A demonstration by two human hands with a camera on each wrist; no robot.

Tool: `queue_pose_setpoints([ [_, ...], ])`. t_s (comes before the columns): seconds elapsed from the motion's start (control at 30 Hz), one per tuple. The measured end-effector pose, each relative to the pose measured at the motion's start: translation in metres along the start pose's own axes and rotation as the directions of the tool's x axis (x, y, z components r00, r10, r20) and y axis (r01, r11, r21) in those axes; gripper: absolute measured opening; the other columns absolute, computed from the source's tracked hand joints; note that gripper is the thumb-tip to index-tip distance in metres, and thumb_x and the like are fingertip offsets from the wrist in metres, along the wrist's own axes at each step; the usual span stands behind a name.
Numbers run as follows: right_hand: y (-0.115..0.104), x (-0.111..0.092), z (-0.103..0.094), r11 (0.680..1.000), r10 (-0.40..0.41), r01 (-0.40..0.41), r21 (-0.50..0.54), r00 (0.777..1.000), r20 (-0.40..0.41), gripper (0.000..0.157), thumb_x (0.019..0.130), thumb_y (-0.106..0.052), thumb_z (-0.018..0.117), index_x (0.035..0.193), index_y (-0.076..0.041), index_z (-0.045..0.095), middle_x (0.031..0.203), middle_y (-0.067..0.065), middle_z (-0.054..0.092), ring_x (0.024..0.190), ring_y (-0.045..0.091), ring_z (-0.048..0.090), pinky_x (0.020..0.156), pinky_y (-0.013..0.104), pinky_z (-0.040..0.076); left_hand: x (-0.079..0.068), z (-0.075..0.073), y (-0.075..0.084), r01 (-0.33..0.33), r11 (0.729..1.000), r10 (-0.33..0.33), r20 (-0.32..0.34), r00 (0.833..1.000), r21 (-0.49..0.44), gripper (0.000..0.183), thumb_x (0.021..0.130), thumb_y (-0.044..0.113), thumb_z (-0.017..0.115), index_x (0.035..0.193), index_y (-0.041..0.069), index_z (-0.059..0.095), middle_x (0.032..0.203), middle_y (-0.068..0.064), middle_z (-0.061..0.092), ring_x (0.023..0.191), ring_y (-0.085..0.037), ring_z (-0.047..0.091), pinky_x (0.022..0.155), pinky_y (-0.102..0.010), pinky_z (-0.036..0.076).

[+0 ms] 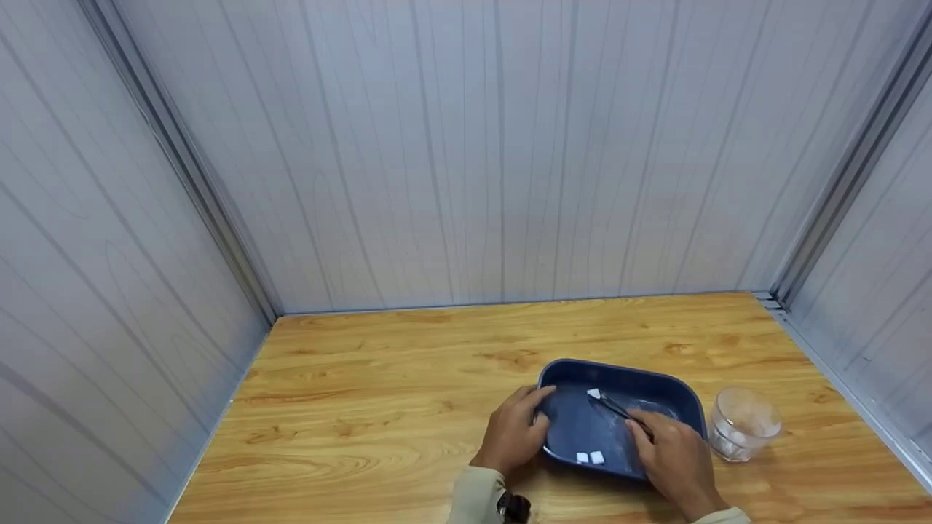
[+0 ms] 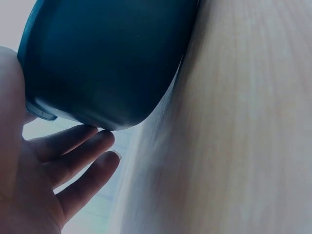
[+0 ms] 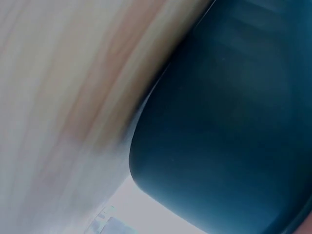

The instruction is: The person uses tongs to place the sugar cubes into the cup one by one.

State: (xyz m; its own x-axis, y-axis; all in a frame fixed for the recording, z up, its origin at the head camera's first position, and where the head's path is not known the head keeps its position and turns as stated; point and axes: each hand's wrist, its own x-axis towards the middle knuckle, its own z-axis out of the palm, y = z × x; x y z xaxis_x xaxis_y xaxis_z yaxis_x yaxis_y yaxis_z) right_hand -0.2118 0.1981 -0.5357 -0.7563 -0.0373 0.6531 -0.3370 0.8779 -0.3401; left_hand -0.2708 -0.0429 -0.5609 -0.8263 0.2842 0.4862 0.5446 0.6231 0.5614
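Observation:
A dark blue tray (image 1: 568, 422) lies toward the right of the table. My left hand (image 1: 512, 431) grips its left rim, and in the left wrist view several fingers (image 2: 87, 170) show against the outside of the wall. Over the tray, my right hand (image 1: 673, 453) pinches dark tweezers (image 1: 614, 406). At their tips is a white cube (image 1: 594, 393), near the far left part of the tray. Two more white cubes (image 1: 597, 458) sit side by side by the near wall. The right wrist view shows mostly the tray's outer wall (image 3: 224, 126).
Just right of the tray stands a clear glass (image 1: 744, 422) with whitish pieces low inside it. The wooden table (image 1: 364, 393) is bordered by pale panelled walls (image 1: 466, 160) at the back and both sides.

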Motion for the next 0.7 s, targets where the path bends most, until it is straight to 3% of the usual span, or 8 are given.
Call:
queue_pose_setpoints([
  [0.43,-0.0003,0.0009,-0.0017,1.000,0.003,-0.003,0.010,1.000,0.005,0.017,0.076,-0.018,0.076,0.093,-0.015,0.075,0.089,0.001,0.070,0.078,0.022,0.067,0.064,0.044,0.051,0.0005,-0.0004,0.0001,0.037,0.999,-0.037,0.012,0.999,-0.014,0.041,0.086,0.015,0.053,0.125,0.026,0.060,0.118,0.007,0.057,0.106,-0.006,0.054,0.085,-0.030,0.047],
  [0.7,0.0003,0.0007,-0.0049,1.000,-0.011,0.011,0.020,1.000,-0.003,0.018,0.076,-0.018,0.076,0.094,-0.016,0.075,0.089,0.000,0.070,0.079,0.021,0.067,0.064,0.043,0.051,-0.0009,-0.0016,0.0000,0.020,1.000,-0.020,0.007,1.000,-0.014,0.040,0.088,0.015,0.051,0.126,0.025,0.059,0.120,0.006,0.057,0.106,-0.008,0.055,0.084,-0.033,0.048],
])
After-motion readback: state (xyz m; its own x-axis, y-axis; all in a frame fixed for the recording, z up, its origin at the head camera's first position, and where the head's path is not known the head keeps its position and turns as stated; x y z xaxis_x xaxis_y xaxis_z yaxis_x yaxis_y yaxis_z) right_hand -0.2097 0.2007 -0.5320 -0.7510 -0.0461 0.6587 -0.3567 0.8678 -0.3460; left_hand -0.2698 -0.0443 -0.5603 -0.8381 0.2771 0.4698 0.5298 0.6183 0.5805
